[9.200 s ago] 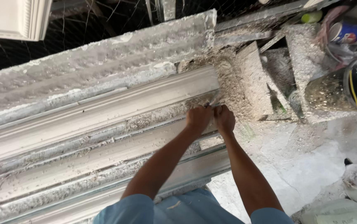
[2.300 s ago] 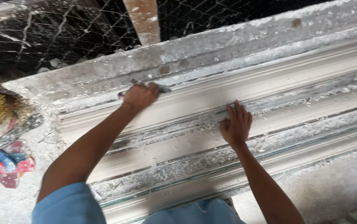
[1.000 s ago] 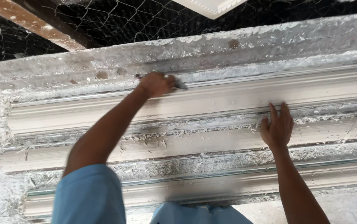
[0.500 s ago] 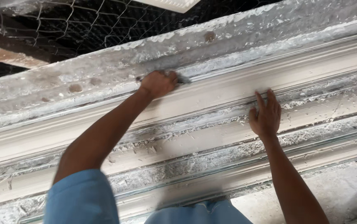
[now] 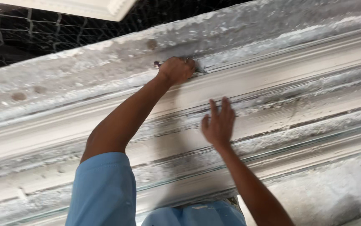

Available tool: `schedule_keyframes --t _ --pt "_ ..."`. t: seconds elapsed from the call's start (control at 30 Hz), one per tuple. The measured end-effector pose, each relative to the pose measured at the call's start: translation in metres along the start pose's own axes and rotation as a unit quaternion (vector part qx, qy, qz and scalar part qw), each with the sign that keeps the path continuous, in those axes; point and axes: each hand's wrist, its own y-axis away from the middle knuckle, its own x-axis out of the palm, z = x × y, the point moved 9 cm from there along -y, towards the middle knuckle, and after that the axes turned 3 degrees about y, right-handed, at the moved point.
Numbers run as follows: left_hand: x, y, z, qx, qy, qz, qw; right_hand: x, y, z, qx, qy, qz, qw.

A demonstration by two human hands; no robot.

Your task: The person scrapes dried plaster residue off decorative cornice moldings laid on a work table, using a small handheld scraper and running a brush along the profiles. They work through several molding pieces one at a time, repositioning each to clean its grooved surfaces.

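So the main thing here is a long plaster cornice moulding (image 5: 272,79), stepped profile, running pretty much the full width of the view. It looks off-white to grey, with smooth pale bands alternating with rough, crumbly strips of crusted plaster along the ridges and grooves. Its long axis runs left to right but tilted, the right end sitting higher in the frame than the left, so all the ridges climb toward the upper right.

The left hand (image 5: 177,70) is up at the top edge of the smooth band, fist curled tight around a small scraping tool (image 5: 199,69). Only a dark bit of handle pokes out on the left of the fist and a thin greyish blade tip on the right, lying along the groove, parallel to the moulding. I think it's a narrow metal scraper or knife, but the hand covers most of it, so can't say for sure.

The right hand (image 5: 219,123) is lower down, flat on the middle band with fingers spread and pointing up across the ridges, holding nothing, just pressed on the surface.

Light blue sleeves (image 5: 103,192) show at the bottom. Wire mesh (image 5: 29,33) sits behind the top edge, with a white moulded piece (image 5: 84,7) above it.
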Motion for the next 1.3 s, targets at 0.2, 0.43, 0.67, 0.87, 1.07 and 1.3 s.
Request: schedule_keyframes --t 0.2,0.43,0.67,0.87,1.07,1.3 --pt "0.015 0.025 0.009 -0.117 -0.017 0.204 0.972 -0.009 0.008 -0.076 -0.101 -0.125 0.061 0.985" --pt "-0.035 0.002 -0.009 -0.116 -0.014 0.131 0.984 -0.089 -0.086 -0.396 0.002 0.068 -0.018 0.997" --pt "-0.010 -0.108 -0.055 -0.021 -0.054 0.104 0.993 -0.068 -0.083 -0.439 0.034 0.033 0.022 0.999" --pt "-0.034 0.009 -0.011 -0.108 -0.080 0.163 0.977 -0.072 -0.089 -0.434 0.022 0.038 0.001 0.999" --pt "-0.013 -0.092 -0.030 -0.075 -0.036 0.087 0.993 -0.070 -0.086 -0.438 0.033 0.046 -0.002 0.998" --pt "-0.026 -0.025 -0.019 -0.085 -0.027 0.148 0.985 -0.070 -0.087 -0.438 0.025 0.051 -0.008 0.998"
